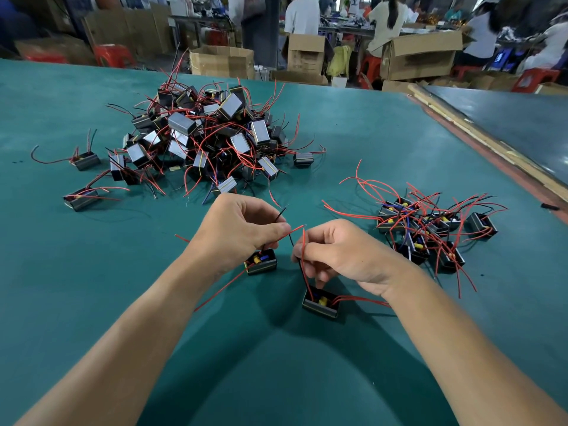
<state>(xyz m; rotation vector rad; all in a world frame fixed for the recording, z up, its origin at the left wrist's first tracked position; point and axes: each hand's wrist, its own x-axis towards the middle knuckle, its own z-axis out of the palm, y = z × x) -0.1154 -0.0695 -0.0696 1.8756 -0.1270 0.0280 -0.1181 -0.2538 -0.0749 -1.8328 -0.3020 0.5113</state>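
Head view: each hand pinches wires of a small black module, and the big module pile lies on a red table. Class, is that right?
No. The head view shows the module pile lying on a teal-green table, not a red one.

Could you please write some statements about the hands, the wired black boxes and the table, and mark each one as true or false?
1. The left hand pinches a red wire of the near-left box. True.
2. The right hand holds a screwdriver. False: it pinches the red lead rising from the near-right box.
3. The big pile of boxes lies beyond the left hand, and a smaller group lies to the right. True.
4. The table is covered in red. False: its surface is green.
5. The near-right box is closed with a lid. False: its top is open, and a yellow part shows inside.
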